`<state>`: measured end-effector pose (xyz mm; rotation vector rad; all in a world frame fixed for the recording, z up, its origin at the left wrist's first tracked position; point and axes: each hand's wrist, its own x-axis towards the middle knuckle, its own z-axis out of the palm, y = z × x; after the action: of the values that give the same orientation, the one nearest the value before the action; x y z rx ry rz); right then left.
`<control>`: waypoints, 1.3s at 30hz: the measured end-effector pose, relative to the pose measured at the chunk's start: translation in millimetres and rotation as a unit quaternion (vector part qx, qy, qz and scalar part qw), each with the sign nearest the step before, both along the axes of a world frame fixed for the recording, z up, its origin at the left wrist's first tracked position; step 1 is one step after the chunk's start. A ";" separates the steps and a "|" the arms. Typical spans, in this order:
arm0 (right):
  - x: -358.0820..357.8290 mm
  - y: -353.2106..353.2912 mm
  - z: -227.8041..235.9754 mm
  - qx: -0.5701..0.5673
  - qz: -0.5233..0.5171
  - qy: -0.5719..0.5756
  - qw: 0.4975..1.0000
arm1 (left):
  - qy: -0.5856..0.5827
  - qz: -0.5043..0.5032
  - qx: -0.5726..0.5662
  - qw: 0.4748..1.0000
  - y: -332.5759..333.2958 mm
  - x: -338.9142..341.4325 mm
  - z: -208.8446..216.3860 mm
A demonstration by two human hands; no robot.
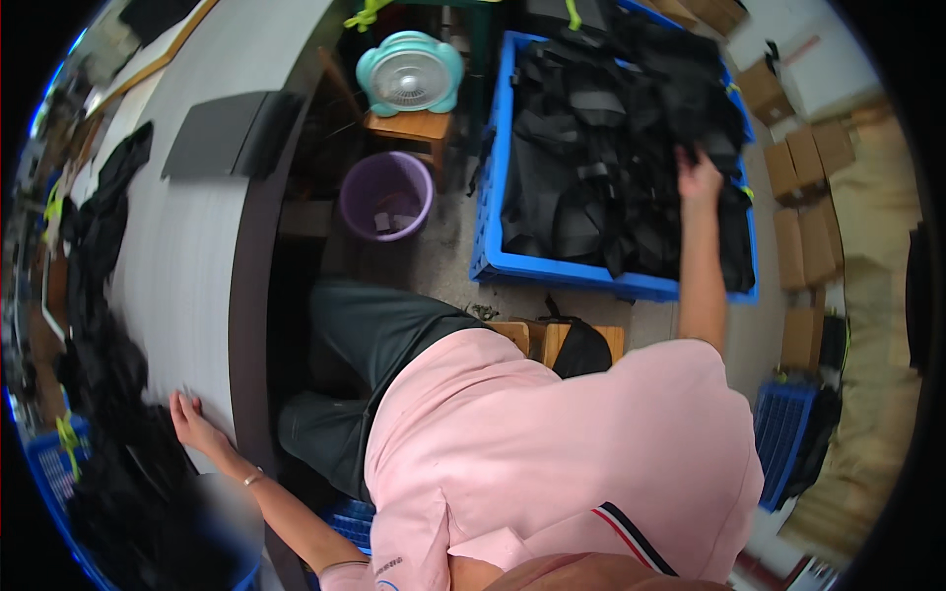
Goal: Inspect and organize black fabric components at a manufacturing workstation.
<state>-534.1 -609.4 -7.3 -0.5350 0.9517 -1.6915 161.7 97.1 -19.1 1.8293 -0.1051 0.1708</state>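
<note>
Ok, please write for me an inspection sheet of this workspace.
Surface: grey table, dark panel on it
Job's things: black fabric pieces in blue crate; black heap along the table's left side
Clutter: purple bin with pale scraps inside
Grips: right grip at the crate's pieces, hold unclear; left grip beside the black heap
Cables: nothing seen
Surroundings: turquoise fan on wooden seat; cardboard boxes at right

Black corners, fisheye-bent edges, slight blur
</note>
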 end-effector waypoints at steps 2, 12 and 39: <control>-60.6 -62.4 -0.3 -0.038 -0.005 0.055 0.998 | -0.010 0.000 -0.013 1.000 -3.2 -3.6 -1.2; -51.1 -128.7 -27.0 0.296 -0.208 0.541 0.759 | -0.072 0.074 0.069 0.992 -31.6 -40.5 17.5; 529.5 475.9 38.9 -0.695 0.491 0.200 0.485 | -0.287 -0.009 0.141 0.948 -99.0 -143.8 106.5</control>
<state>-4.5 -133.6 31.6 -2.0985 -0.7778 -0.8072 18.0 -1.9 87.4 2.0099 -0.5792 0.7047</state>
